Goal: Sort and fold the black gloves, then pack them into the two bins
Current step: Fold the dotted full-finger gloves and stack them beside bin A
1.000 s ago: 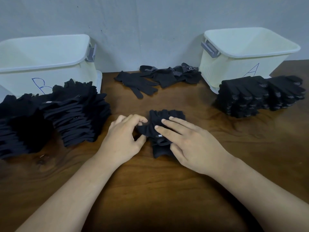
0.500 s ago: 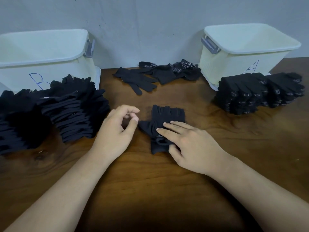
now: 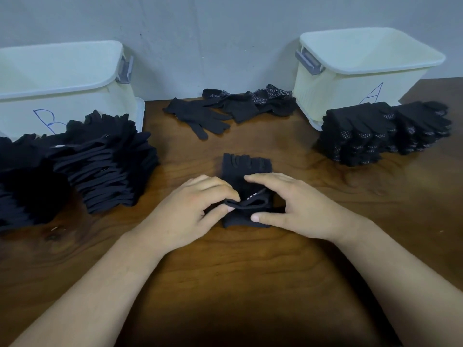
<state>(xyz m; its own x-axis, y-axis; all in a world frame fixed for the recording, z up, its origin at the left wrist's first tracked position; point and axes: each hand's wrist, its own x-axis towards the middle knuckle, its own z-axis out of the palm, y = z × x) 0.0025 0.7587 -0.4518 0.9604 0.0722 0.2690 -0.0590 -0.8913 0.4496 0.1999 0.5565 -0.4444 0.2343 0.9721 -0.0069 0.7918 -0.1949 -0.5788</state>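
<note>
A black glove pair [image 3: 246, 169] lies flat at the table's middle, fingers pointing away from me. My left hand [image 3: 198, 209] pinches the cuff edge of it between thumb and fingers. My right hand [image 3: 280, 204] holds the same cuff from the right, fingers over the top and thumb at the near edge. Bin B [image 3: 62, 78] stands at the back left, bin A [image 3: 363, 63] at the back right. A tall stack of folded plain gloves [image 3: 100, 166] sits before bin B. A stack of dotted gloves [image 3: 380, 131] sits before bin A.
Several loose unfolded gloves [image 3: 225, 108] lie at the back between the bins, against the grey wall. The wooden table [image 3: 238, 271] stretches toward me beneath my forearms.
My left hand came back to the glove and took its cuff. My right hand shifted from pressing flat to holding the cuff. The glove's thumb part no longer sticks out at the left.
</note>
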